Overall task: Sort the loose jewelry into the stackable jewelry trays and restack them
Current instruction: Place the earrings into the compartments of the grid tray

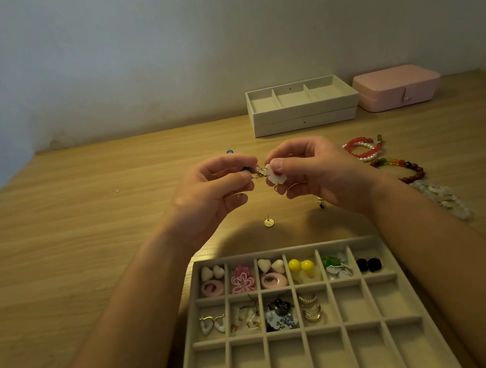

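Observation:
Both hands are raised above the wooden table, fingertips almost meeting. My right hand point(310, 173) pinches a white flower-shaped earring point(273, 174) with a red spot. My left hand point(217, 189) pinches a small dark earring piece point(247, 170) with a gold hook beside it. Below them lies a beige compartment tray point(283, 288); its top row and part of its middle row hold earrings, the bottom row holds nothing. A small gold disc earring point(268, 221) lies loose on the table between hands and tray. Another small piece point(320, 203) shows under my right wrist.
Two stacked beige trays point(303, 113) stand at the back by the wall, with a closed pink jewelry box point(396, 88) to their right. Bead bracelets lie at the right: red and pearl point(363, 148), multicoloured point(401, 168), whitish point(444, 198). A tiny item point(229, 152) lies behind my left hand.

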The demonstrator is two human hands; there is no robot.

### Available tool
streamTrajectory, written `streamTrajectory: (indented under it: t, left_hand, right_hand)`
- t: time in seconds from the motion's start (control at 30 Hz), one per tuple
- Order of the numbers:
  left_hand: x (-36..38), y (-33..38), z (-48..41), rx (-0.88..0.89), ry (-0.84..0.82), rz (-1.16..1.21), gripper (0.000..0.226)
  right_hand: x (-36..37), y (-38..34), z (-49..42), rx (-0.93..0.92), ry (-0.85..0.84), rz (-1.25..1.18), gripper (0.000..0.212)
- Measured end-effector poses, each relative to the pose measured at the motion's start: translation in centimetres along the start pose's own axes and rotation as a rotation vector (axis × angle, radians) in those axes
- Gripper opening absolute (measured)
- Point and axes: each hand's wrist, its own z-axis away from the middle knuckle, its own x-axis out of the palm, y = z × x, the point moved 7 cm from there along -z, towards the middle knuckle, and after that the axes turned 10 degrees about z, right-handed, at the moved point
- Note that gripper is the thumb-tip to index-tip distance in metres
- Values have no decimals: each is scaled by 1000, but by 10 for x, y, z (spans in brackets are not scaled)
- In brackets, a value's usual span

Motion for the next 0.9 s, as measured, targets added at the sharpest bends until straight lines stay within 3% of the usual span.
streamTrajectory:
  t: [0.2,0.33,0.5,0.77,0.9]
  left_hand:
    - [-3,3,1,50,39,-119,25]
    - [0,3,2,40,37,-38,23]
    - [5,8,3,14,14,45,20]
    - [27,39,18,125,47,-513,17]
    - [44,34,38,83,-3,-617,19]
  right_hand:
    - [8,-1,2,9,-96,-27,22]
    - [11,-3,4,9,-122,-14,22]
    - [14,-12,8,28,-125,170,20]
    - [1,-49,35,50,-145,337,21]
    - [1,-57,66,101,-219,407,21]
